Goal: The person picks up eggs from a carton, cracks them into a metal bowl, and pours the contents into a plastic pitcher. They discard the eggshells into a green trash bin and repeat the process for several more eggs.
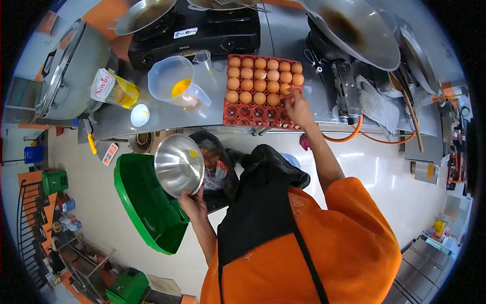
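Observation:
My left hand [193, 203] grips the lower rim of a shiny steel mixing bowl [174, 175], tilted toward me, with a little yellow egg inside. My right hand [299, 110] is at the right side of a red egg tray [228, 114], its fingers curled round an egg that they mostly hide. Brown eggs [259, 86] fill the tray's far rows; the near cups hold none. Left of the tray stands a clear plastic measuring jug [158, 81] with yellow egg [180, 88] in it. A small clear cup [203, 60] is beside the jug.
Below the counter, a bin with a black liner [225, 167] and green lid [152, 213] stands open. A Sovia oil bottle [115, 88], white lid [140, 115] and yellow-handled knife [91, 142] lie left. Behind are a gas stove [217, 30] and large wok [354, 30]; scissors [313, 60] lie right.

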Demonstrator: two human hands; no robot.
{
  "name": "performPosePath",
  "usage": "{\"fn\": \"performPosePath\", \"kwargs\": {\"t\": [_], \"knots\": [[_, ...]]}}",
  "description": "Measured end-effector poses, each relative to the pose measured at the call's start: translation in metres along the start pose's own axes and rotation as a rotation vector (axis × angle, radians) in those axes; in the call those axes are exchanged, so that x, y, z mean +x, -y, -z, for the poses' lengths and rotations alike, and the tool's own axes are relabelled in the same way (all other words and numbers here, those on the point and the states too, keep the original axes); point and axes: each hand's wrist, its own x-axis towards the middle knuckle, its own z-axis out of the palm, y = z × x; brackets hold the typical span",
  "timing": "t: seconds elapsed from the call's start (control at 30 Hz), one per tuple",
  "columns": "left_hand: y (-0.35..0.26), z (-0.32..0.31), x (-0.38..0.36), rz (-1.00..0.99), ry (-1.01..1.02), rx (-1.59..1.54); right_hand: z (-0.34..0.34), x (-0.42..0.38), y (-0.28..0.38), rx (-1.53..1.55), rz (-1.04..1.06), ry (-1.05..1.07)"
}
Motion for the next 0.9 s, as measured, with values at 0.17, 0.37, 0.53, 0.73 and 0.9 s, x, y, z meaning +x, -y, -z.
{"fn": "performPosePath", "kwargs": {"t": [0.17,0.37,0.53,0.73,0.9], "knots": [[0.005,0.006,0.002,-0.037,-0.036,-0.041,0.028,0.001,-0.014,-0.018,-0.035,0.0],[0.003,0.01,-0.008,-0.043,-0.036,-0.004,0.038,-0.069,0.016,-0.168,-0.117,-0.01],[0.007,0.003,-0.01,-0.03,-0.014,0.033,0.021,-0.087,0.028,-0.127,-0.124,0.111],[0.004,-0.01,-0.01,0.014,0.012,0.028,-0.01,-0.071,0.052,-0.034,-0.13,0.14],[0.005,-0.002,-0.005,0.023,0.021,-0.005,-0.019,-0.057,0.081,-0.095,-0.049,0.159]]}}
